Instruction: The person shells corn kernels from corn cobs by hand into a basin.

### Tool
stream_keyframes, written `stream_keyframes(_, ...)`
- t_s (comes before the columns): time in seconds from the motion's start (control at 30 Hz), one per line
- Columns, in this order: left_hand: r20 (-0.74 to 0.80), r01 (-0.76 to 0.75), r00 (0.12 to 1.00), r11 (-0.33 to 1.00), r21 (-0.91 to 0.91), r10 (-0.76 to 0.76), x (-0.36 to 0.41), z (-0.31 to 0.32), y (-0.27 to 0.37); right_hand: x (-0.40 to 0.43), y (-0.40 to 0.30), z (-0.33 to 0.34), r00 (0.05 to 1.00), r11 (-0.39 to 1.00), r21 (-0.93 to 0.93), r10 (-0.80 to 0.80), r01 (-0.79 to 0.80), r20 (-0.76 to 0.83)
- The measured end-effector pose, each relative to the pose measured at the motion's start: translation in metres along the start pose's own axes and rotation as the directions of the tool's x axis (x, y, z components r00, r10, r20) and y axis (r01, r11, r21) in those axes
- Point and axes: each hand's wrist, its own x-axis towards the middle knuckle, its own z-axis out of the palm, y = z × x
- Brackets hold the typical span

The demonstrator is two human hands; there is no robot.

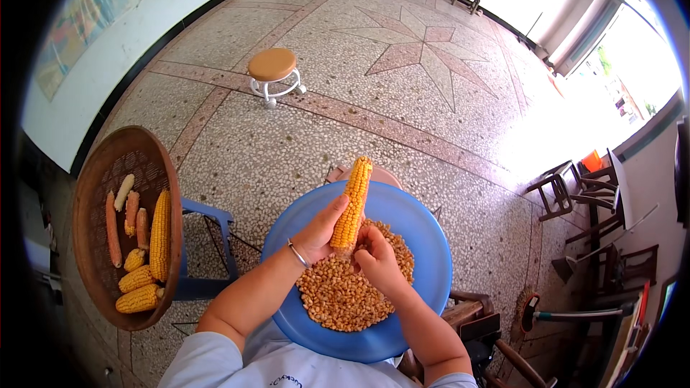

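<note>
My left hand [322, 228] grips a dried yellow corn cob [353, 205], which tilts upward over a blue plastic basin [428, 258]. Kernels still cover the side of the cob facing me, while a bare strip shows at its lower end. Against that lower end rests my right hand [375, 258], its fingers curled; whether it pinches anything is hidden. Loose corn kernels [347, 296] lie heaped in the basin beneath both hands. To the left, a brown woven basket [175, 172] holds yellow cobs [160, 237] and several stripped, reddish or pale cobs [113, 229].
A blue plastic stool [207, 285] stands under the basket's right side. Farther off is a round wheeled stool [273, 64] on the terrazzo floor [323, 118]. Wooden chairs [598, 188], a broom [528, 310] and a dustpan [564, 268] line the right side.
</note>
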Motion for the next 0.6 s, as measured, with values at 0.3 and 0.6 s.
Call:
stream_keyframes(0.3, 0.005, -0.037, 0.999, 0.999, 0.018, 0.037, 0.000, 0.001, 0.000, 0.002, 0.010, -0.008, 0.983, 0.949, -0.258, -0.185, 0.180, 0.007)
stream_keyframes(0.6, -0.072, -0.081, 0.993, 0.990, 0.117, 0.090, -0.002, 0.012, -0.004, 0.000, 0.003, -0.009, 0.974, 0.890, -0.415, -0.224, 0.191, -0.033)
